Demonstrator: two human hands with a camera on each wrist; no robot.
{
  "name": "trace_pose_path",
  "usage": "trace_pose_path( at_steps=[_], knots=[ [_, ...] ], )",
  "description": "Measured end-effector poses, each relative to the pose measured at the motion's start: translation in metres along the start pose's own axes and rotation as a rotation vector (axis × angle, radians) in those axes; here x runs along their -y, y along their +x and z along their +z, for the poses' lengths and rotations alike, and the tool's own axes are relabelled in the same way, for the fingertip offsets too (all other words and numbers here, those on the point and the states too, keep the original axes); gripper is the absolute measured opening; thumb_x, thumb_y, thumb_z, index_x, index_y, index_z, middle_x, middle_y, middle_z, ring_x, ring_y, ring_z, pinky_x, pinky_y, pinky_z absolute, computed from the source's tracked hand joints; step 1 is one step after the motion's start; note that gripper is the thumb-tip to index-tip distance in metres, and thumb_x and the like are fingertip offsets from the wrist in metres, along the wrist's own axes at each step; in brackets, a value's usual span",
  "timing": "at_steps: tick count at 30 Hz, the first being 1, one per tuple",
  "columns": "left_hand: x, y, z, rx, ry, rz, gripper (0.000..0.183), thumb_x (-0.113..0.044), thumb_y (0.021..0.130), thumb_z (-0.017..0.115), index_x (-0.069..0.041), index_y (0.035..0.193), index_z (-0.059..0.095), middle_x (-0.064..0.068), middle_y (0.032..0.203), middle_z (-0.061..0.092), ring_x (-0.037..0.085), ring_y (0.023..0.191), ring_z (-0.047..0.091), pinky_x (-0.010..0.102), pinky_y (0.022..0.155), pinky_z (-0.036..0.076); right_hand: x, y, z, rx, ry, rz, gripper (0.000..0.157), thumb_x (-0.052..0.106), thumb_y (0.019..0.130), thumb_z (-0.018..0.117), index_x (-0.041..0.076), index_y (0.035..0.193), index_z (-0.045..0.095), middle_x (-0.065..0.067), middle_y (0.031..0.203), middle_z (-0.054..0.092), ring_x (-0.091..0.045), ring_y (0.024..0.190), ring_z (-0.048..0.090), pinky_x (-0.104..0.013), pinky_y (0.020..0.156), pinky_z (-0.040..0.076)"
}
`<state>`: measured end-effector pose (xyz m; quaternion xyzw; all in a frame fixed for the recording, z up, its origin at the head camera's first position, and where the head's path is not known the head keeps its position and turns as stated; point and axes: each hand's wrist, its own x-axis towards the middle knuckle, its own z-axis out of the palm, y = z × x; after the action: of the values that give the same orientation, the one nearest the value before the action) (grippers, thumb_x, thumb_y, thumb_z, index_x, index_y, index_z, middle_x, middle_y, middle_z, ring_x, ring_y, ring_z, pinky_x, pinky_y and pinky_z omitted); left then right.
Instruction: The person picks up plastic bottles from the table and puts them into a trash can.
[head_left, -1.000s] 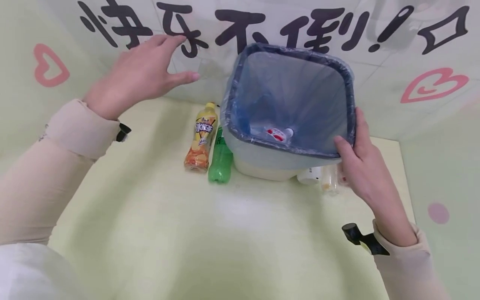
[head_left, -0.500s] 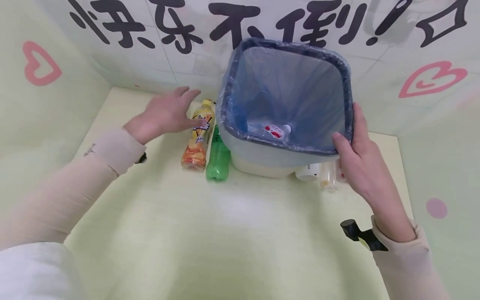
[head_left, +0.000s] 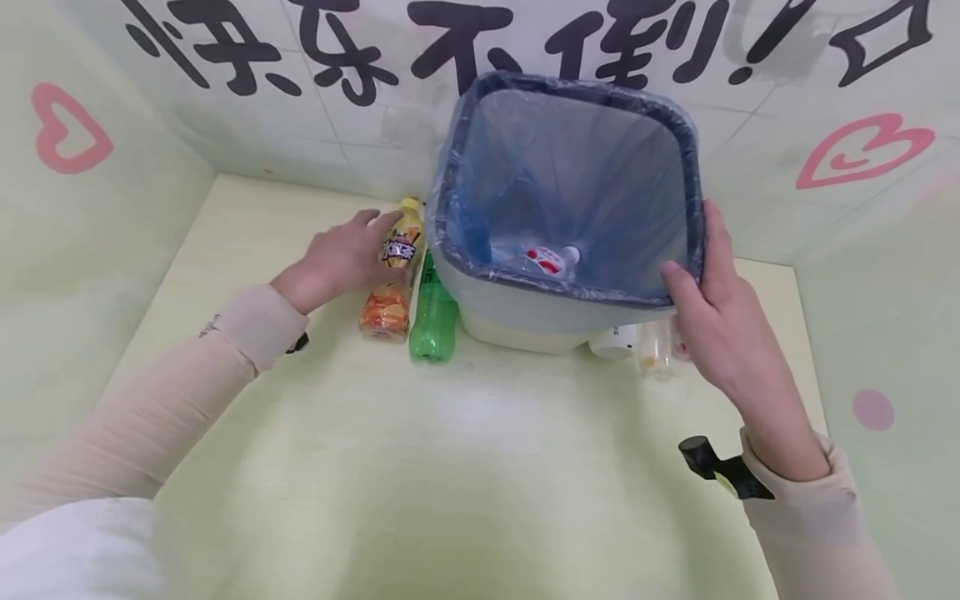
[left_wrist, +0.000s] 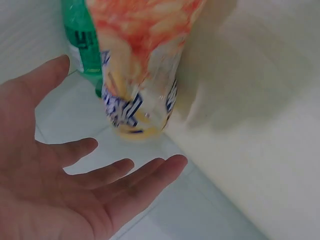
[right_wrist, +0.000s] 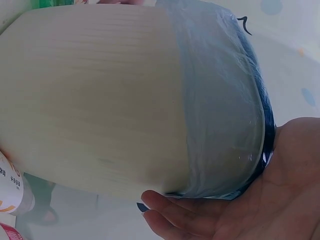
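A bottle of iced tea [head_left: 386, 312] with a yellow cap and orange label stands on the table left of a trash bin [head_left: 517, 335]. My left hand [head_left: 341, 260] is beside it. In the left wrist view the fingers [left_wrist: 137, 192] spread loosely, with no clear grip on the bottle. A green bottle [head_left: 433, 321] stands between the iced tea and the bin. My right hand [head_left: 731, 333] holds the bin's right rim, thumb over the edge and fingers outside. A blue plastic liner [head_left: 577, 167] covers the rim. Inside lies a clear bottle [head_left: 546, 262] with a red-and-white label.
Right of the bin stand a white container [head_left: 615, 342] and a clear cup-like container [head_left: 655, 350], partly hidden. The pale table [head_left: 480, 467] extends toward me. A wall [head_left: 390, 125] with black lettering rises behind, and side walls with pink hearts flank it.
My left hand has come down and to the right, from above the table to the iced tea bottle. The right hand keeps its hold on the bin.
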<state>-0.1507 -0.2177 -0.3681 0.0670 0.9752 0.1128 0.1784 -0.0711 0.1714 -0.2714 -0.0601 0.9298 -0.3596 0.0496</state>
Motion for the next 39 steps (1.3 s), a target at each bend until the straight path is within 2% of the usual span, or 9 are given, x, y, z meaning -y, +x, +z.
trace_pose_path(
  at_steps=[2,5,8,16,25,29,33,36,39],
  knots=[
    [0.000,0.001,0.009,0.017,-0.023,-0.011,0.091,-0.046,0.080,0.064,-0.022,0.147,0.007,0.022,0.147,0.015,0.045,0.102,0.050,0.062,0.078,0.040,0.000,0.000,0.000,-0.001,0.000,0.001,0.062,0.048,0.094,0.031,0.045,0.139,-0.011,-0.024,0.097,0.057,-0.034,0.093,0.052,-0.051,0.089,0.031],
    [-0.002,0.003,0.022,0.016,-0.069,-0.005,0.090,-0.038,0.081,0.065,-0.024,0.147,0.005,0.022,0.147,0.012,0.040,0.089,0.056,0.056,0.071,0.044,-0.001,-0.001,0.002,-0.006,-0.002,0.008,0.061,0.049,0.093,0.031,0.046,0.139,-0.010,-0.018,0.072,0.053,-0.031,0.077,0.053,-0.046,0.081,0.033],
    [-0.005,0.005,0.029,0.005,-0.096,0.008,0.091,-0.031,0.081,0.065,-0.026,0.147,0.004,0.024,0.147,0.009,0.036,0.080,0.058,0.050,0.064,0.046,-0.001,0.000,0.001,-0.009,0.005,0.009,0.061,0.049,0.094,0.031,0.046,0.139,-0.010,-0.018,0.080,0.053,-0.032,0.082,0.052,-0.047,0.081,0.032],
    [-0.006,0.002,0.026,0.037,-0.092,-0.023,0.092,-0.030,0.080,0.065,-0.032,0.146,0.002,0.028,0.133,0.033,0.043,0.098,0.051,0.054,0.071,0.044,0.001,0.000,0.003,-0.006,-0.003,0.014,0.060,0.049,0.094,0.030,0.047,0.138,-0.010,-0.022,0.084,0.056,-0.033,0.085,0.052,-0.047,0.083,0.033],
    [-0.001,0.002,0.027,0.018,-0.170,-0.004,0.094,-0.030,0.077,0.068,-0.037,0.145,0.004,0.027,0.131,0.034,0.037,0.094,0.051,0.051,0.072,0.045,0.000,0.000,0.001,-0.005,-0.014,0.028,0.060,0.048,0.094,0.030,0.047,0.138,-0.010,-0.020,0.075,0.055,-0.031,0.074,0.053,-0.044,0.077,0.033],
    [0.004,-0.008,-0.003,-0.045,-0.131,0.003,0.093,-0.029,0.076,0.068,-0.038,0.145,0.006,0.028,0.129,0.038,0.032,0.081,0.053,0.042,0.057,0.047,-0.002,-0.001,-0.001,0.006,-0.012,0.025,0.060,0.048,0.094,0.029,0.045,0.139,-0.011,-0.025,0.100,0.057,-0.034,0.088,0.054,-0.048,0.083,0.034],
    [0.004,-0.028,-0.061,-0.113,-0.082,-0.037,0.093,-0.034,0.077,0.067,-0.042,0.143,0.002,0.031,0.134,0.030,0.036,0.082,0.050,0.040,0.051,0.046,-0.002,0.002,-0.004,0.012,0.006,0.007,0.060,0.047,0.094,0.028,0.044,0.140,-0.010,-0.014,0.146,0.023,-0.034,0.126,0.033,-0.055,0.099,0.024],
    [-0.002,-0.042,-0.094,-0.152,-0.064,-0.034,0.094,-0.035,0.076,0.067,-0.039,0.144,0.003,0.034,0.133,0.027,0.042,0.091,0.046,0.048,0.055,0.046,-0.002,0.003,-0.005,0.018,0.005,0.008,0.060,0.047,0.094,0.028,0.044,0.140,-0.010,-0.010,0.147,0.019,-0.033,0.131,0.025,-0.055,0.101,0.022],
    [-0.010,-0.051,-0.112,-0.181,-0.037,-0.014,0.093,-0.035,0.076,0.067,-0.036,0.145,0.005,0.033,0.133,0.028,0.044,0.098,0.042,0.054,0.064,0.044,-0.003,0.003,-0.005,0.021,0.007,0.013,0.060,0.047,0.094,0.028,0.044,0.140,-0.010,-0.010,0.147,0.019,-0.033,0.131,0.025,-0.054,0.101,0.021]
  ],
)
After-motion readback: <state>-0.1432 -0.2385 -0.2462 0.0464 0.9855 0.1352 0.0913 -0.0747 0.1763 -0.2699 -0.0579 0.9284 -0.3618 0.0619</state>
